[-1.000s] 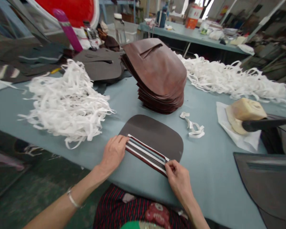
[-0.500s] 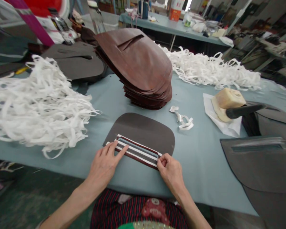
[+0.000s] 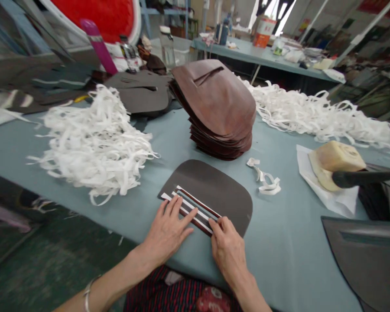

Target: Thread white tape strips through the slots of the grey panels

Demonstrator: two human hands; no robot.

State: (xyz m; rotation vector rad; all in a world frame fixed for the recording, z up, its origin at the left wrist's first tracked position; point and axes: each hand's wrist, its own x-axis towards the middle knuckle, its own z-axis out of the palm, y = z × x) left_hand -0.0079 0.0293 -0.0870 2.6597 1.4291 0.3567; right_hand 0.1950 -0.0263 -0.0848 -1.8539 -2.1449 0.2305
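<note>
Gray panel [image 3: 214, 186] (carton lbl [image 3: 265, 27] blurry)

A dark grey panel [image 3: 211, 184] lies flat before me, its rounded far corners turned away from me. White tape strips [image 3: 203, 215] run nearly parallel along its long slot [image 3: 199, 207], with dark-red edging [image 3: 200, 225] showing beside them.

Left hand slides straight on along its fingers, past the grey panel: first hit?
Likely the stack of brown pieces, beyond the grey panel; depth and finger spread make the left hand hard to line up exactly.
</note>
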